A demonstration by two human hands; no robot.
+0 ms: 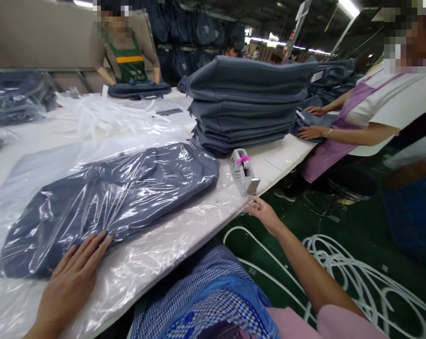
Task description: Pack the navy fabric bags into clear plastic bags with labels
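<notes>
A dark blue folded garment [121,197] lies inside a clear plastic bag [152,254] on the white table [283,150]. My left hand [73,278] rests flat on the bag, fingers spread over the garment's near edge. My right hand [262,212] reaches to the table's edge, just below a grey tape dispenser [243,172] with a pink-marked roll. Its fingertips pinch at the bag's edge or a bit of tape; which one is unclear.
A tall stack of folded dark garments [241,103] stands beyond the dispenser. A person in a purple apron [340,136] handles garments at the right; another in a green apron [128,61] works at the far end. Loose plastic strips [107,113] lie on the table, white cords [340,273] on the floor.
</notes>
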